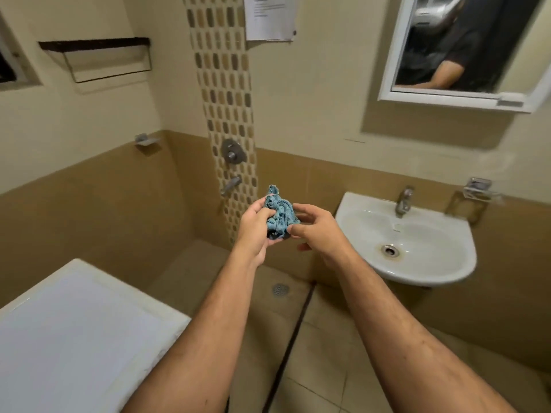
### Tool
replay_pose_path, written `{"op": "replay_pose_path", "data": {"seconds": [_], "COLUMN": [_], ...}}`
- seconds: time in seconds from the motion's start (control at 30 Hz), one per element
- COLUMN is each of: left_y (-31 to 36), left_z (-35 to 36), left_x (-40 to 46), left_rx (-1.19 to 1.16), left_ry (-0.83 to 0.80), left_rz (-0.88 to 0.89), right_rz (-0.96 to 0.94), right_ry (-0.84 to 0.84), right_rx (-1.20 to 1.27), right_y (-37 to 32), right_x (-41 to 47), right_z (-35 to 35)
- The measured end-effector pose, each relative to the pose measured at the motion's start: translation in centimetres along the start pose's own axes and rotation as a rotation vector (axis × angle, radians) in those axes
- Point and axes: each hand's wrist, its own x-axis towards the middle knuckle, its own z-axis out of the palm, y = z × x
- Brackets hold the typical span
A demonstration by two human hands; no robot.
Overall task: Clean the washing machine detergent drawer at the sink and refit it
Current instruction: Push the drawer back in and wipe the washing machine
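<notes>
A crumpled blue cloth [279, 215] is bunched up in the air at the middle of the view. My left hand [255, 226] grips its left side with thumb and fingers closed on it. My right hand [313, 226] touches its right side with the fingers curled and slightly apart. The white wall-mounted sink [441, 272] hangs to the right, with a metal tap [403, 201] at its back and a stained drain [390, 251]. The white top of the washing machine [74, 338] fills the lower left. No detergent drawer is in view.
A shower mixer and spout [232, 168] sit on the mosaic tile strip behind my hands. A floor drain [280, 289] lies in the tiled floor below. A mirror [465, 46] hangs above the sink, a soap holder [474, 195] to its right, a shelf [98, 58] at upper left.
</notes>
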Motion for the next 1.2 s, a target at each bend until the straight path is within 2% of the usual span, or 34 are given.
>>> {"op": "replay_pose_path", "data": {"seconds": [0.3,0.6,1.03,1.2], "left_y": [-5.8,-9.4,-14.2,-16.8], "left_z": [12.9,21.7,34.2,40.0], "left_x": [2.8,7.9,13.1,13.9], "left_rx": [0.109,0.153,0.065,0.046], "left_ry": [-0.230,-0.436,-0.559,-0.526], "left_rz": [-0.072,-0.186,-0.294,-0.320], "right_rz": [-0.002,0.044,0.108,0.134], "right_ry": [0.275,0.484,0.739,0.775], "right_rx": [0.011,0.017,0.014,-0.023], "right_y": [4.0,6.4,9.3,10.9], "right_x": [-0.7,1.0,3.7,4.8], "right_z": [-12.2,-19.9,-29.9,-35.6]}}
